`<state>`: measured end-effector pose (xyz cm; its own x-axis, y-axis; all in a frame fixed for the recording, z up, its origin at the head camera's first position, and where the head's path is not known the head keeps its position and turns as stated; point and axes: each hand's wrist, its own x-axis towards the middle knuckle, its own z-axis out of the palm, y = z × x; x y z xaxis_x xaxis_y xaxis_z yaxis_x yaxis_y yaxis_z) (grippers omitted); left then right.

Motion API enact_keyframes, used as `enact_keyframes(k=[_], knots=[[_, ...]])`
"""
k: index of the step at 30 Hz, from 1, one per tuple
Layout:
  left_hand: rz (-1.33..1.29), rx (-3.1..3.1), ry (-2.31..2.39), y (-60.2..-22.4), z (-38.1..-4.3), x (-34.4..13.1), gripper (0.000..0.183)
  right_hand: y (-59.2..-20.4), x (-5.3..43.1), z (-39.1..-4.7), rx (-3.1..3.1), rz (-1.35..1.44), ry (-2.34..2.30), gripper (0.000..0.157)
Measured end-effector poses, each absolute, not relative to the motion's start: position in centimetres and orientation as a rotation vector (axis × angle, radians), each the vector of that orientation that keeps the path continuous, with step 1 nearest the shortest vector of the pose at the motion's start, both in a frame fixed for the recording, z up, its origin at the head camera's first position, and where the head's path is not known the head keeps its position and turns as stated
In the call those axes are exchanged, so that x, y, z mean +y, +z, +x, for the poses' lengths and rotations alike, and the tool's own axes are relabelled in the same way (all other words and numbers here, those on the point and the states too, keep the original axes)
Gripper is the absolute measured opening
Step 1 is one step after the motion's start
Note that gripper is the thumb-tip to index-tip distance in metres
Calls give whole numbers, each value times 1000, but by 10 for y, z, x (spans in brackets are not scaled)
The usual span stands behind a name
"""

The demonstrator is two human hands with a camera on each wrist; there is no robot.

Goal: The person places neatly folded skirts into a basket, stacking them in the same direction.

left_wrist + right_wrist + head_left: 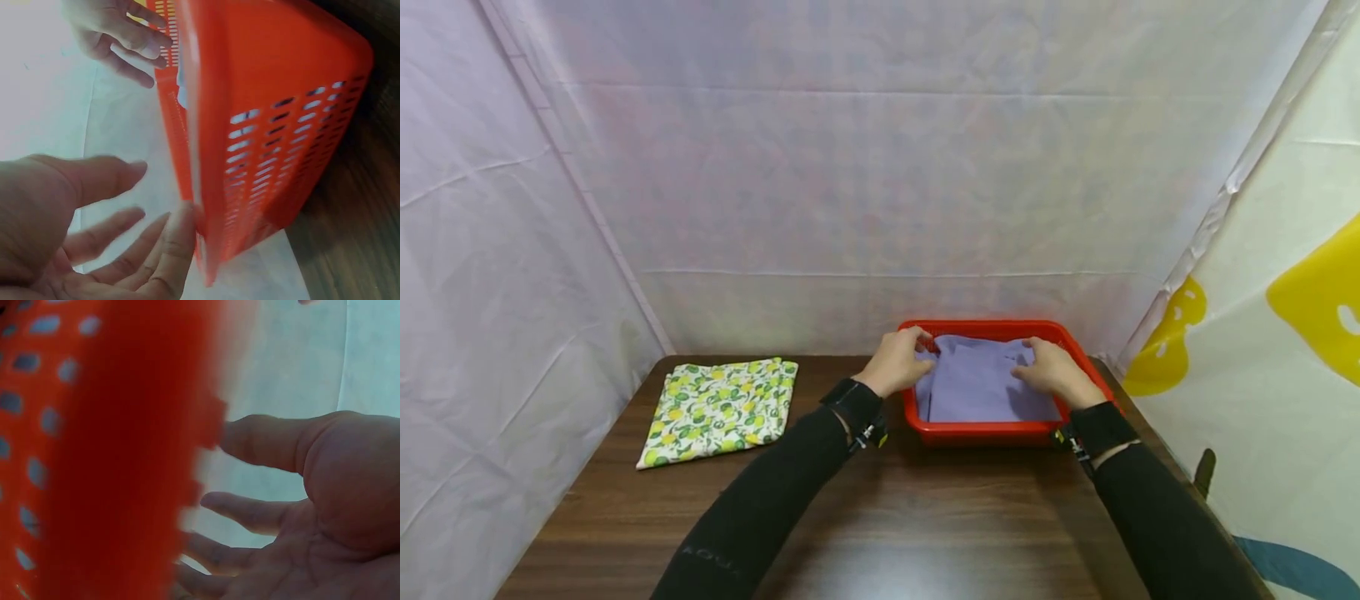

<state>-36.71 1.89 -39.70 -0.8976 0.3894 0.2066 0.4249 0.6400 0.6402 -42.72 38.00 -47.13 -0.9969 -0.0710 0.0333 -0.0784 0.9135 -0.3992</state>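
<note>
A folded lavender cloth point(985, 383) lies inside a red plastic basket point(981, 430) at the back right of the table. Over the basket's left rim is my left hand point(891, 364), its thumb and fingers spread apart and nothing between them. In the left wrist view its fingertips point(181, 219) come right at the rim. My right hand point(1054, 372) hovers at the right part of the cloth, fingers reaching inward over it. The right wrist view shows that hand's fingers point(250, 515) loosely extended, with the tips partly hidden behind the blurred basket side.
Left of the basket, a folded cloth with a lemon print point(722, 408) lies flat on the brown wooden table point(880, 533). White sheeting point(865, 183) hangs close behind the table and along both sides, with yellow shapes on the right one.
</note>
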Motion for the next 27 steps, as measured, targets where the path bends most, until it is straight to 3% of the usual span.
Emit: enact_keyframes(k=[11, 27], knots=[[-833, -2739, -1095, -407, -362, 3, 33, -418, 310, -341, -2938, 305, 788, 63], [-695, -2682, -1085, -430, -353, -57, 31, -426, 270, -310, -2780, 443, 724, 52]])
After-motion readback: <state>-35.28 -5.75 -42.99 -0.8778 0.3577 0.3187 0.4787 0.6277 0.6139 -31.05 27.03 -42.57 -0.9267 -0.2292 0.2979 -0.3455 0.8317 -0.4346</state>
